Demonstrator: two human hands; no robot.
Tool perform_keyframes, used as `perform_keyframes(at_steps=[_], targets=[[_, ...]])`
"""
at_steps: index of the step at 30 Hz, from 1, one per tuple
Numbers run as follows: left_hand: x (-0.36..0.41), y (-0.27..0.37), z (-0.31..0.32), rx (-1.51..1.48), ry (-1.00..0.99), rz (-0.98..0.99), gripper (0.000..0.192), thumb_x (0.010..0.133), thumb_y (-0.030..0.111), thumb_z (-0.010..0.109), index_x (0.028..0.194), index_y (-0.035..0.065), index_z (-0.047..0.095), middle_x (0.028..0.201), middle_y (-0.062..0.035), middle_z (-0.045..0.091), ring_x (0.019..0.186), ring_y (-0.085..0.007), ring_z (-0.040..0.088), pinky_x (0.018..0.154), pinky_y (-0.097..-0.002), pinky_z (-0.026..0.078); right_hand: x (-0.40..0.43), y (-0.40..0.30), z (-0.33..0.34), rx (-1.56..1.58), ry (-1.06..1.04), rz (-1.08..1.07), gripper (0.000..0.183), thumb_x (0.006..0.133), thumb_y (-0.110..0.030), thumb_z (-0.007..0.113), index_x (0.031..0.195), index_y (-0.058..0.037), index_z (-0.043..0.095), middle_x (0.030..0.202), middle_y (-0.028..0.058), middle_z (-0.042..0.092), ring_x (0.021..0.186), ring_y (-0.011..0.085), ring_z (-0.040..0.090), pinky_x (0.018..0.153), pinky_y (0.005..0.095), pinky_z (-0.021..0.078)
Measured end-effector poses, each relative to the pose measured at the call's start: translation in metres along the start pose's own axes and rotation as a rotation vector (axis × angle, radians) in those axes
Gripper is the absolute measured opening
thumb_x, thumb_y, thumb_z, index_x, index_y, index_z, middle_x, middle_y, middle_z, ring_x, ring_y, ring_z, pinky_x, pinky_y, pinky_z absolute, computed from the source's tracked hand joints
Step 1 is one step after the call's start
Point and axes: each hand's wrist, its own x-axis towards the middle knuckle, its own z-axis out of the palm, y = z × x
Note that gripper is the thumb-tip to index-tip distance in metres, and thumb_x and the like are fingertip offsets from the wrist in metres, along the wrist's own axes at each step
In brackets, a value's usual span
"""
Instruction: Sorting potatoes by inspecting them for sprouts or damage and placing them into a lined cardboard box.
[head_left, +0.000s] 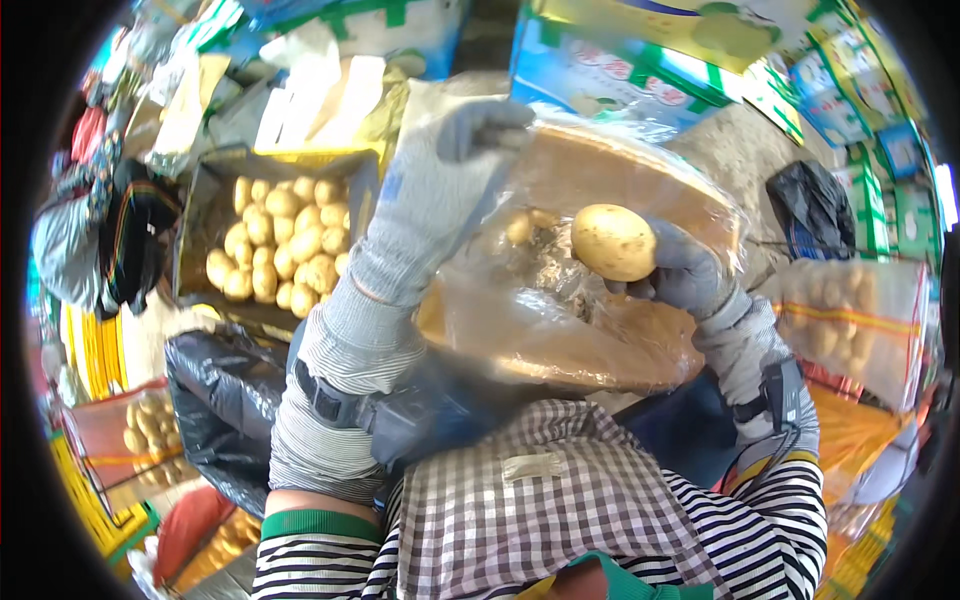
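Observation:
A pale yellow potato (613, 242) with small dark specks sits in my right hand (686, 266), which wears a grey glove. It is held above a cardboard box (637, 345) lined with clear plastic film (525, 322). A few more potatoes (519, 226) lie low in that box, partly veiled by the film. My left hand (480, 135), also gloved, is raised over the box's far left side. Its fingers are curled and blurred, so whether they hold anything is unclear.
Left of the box stands a plastic-lined yellow crate (371, 154) of potatoes. A black plastic bag (225, 390) lies nearer me. Printed cartons (600, 75) stand beyond. A bent-over person (97, 232) is at far left. A mesh bag of potatoes (847, 322) stands at right.

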Motion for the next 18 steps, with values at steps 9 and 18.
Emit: perform_keyframes(at_steps=[9, 18], targets=[[-0.021, 0.020, 0.069, 0.293, -0.377, 0.073, 0.061, 0.091, 0.012, 0.072, 0.145, 0.0004, 0.047, 0.138, -0.0095, 0.057, 0.123, -0.0172, 0.056, 0.105, -0.0324, 0.046, -0.026, 0.004, 0.033, 0.548, 0.082, -0.151, 0.060, 0.098, -0.051, 0.050, 0.128, 0.0009, 0.052, 0.091, 0.0139, 0.067, 0.052, 0.0172, 0.053, 0.040, 0.0253, 0.0368], [-0.006, -0.002, 0.062, 0.066, -0.168, -0.159, 0.049, 0.096, 0.037, 0.067, 0.132, 0.0052, 0.063, 0.121, -0.0130, 0.069, 0.110, -0.0178, 0.063, 0.097, -0.0306, 0.048, -0.013, 0.009, 0.005, 0.555, -0.098, -0.077, 0.066, 0.102, -0.057, 0.042, 0.130, 0.0020, 0.054, 0.092, 0.0257, 0.072, 0.038, 0.0145, 0.049, 0.033, 0.0229, 0.0339]])
